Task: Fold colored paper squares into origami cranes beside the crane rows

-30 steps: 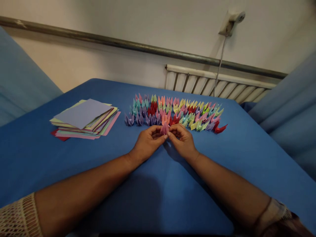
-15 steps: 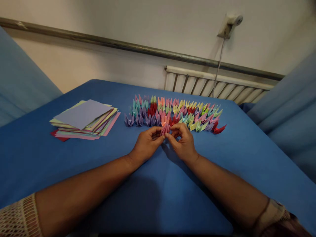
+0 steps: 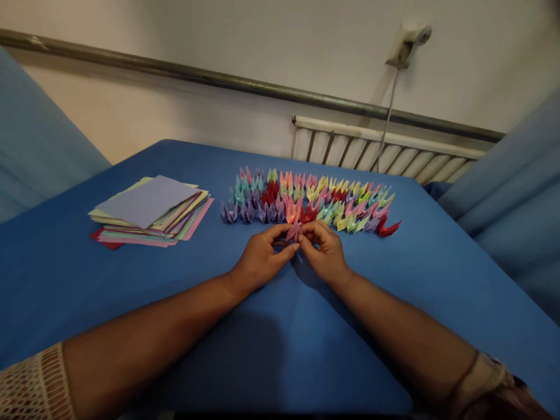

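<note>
Pink fold (image 3: 294, 231): while our right hand (image 3: 326, 252) pinches it between thumb and fingers, our left hand (image 3: 257, 258) curls round its other side, how firmly we cannot tell.
Left thumb (image 3: 289, 252): slid rightward below the fold, suggesting we are mid-shaping.
Paper cranes (image 3: 311, 191): rows just beyond our fold.
Sheet stack (image 3: 149, 201): to our left, on blue cloth (image 3: 87, 280).

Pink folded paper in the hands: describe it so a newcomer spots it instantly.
On the blue table, find the rows of colourful folded paper figures. Just in front of them, mid-picture, the left hand and right hand come together. The pink folded paper is between them: the only piece held, not standing.
</note>
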Demonstrator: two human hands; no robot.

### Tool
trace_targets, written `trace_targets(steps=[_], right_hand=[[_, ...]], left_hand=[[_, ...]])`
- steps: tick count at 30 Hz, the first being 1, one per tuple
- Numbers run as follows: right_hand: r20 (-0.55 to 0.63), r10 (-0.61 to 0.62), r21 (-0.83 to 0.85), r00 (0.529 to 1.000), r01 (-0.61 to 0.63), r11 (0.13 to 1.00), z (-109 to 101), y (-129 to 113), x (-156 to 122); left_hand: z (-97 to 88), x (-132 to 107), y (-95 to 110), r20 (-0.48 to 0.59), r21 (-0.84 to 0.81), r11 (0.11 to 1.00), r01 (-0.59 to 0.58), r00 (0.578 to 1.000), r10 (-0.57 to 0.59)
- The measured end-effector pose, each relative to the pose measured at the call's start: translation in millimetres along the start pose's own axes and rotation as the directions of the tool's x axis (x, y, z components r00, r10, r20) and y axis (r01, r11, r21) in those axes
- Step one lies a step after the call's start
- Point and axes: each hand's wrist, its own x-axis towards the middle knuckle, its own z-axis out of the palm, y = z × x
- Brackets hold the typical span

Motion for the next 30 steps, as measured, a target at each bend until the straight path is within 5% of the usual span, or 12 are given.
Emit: trace_targets(steps=[9, 20, 30], right_hand=[[0.213, 0.222, 0.209, 0.951, -0.267, 0.941, -19, 16, -19], [0.284, -0.015, -0.162, 0.959, 0.064, 0.985, -32, 6, -18], [0.265, 0.127, -0.291, 0.956, -0.046, 0.956, -39, 21, -13]], left_hand=[[-4.4, 9, -6, 0.134, 0.033, 0.997, -0.067, 0.989, 0.062], [-3.9, 10, -14, 0.266, 0.218, 0.954, -0.205, 0.953, 0.144], [-8.6, 12, -16, 0.233, 0.336, 0.936, -0.108, 0.972, 0.028]])
